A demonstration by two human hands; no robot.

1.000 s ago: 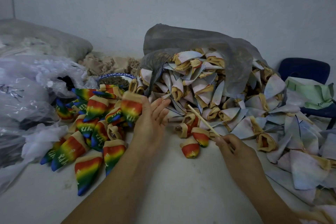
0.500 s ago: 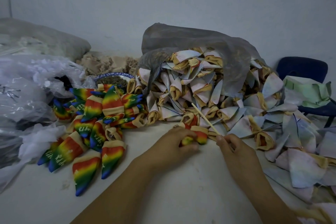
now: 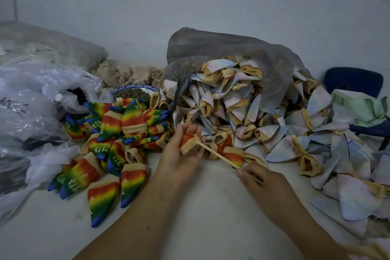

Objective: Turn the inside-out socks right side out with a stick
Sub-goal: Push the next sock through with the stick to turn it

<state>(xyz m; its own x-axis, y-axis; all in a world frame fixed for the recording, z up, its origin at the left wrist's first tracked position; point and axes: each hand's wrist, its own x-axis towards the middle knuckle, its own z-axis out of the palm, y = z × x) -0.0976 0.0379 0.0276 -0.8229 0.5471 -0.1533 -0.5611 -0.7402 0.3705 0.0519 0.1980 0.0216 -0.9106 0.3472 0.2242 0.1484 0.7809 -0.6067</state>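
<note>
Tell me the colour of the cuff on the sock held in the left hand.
Tan, on the sock in the left hand; head view.

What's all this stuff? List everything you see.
rainbow socks: many, rainbow, piled centre-left
pale socks: many, bluish-pink, tan cuffs, spilling from bag
bag: one, translucent grey, over pale heap
bowl: one, blue-rimmed, behind rainbow pile
plastic sheeting: crumpled, clear, far left
chair: one, dark blue, far right
table: one, white, underneath
held sock: one, orange-red, beige cuff, in left hand
stick: one, pale wood, tip at held sock's cuff
left hand: grips the held sock
right hand: pinches the stick
</note>
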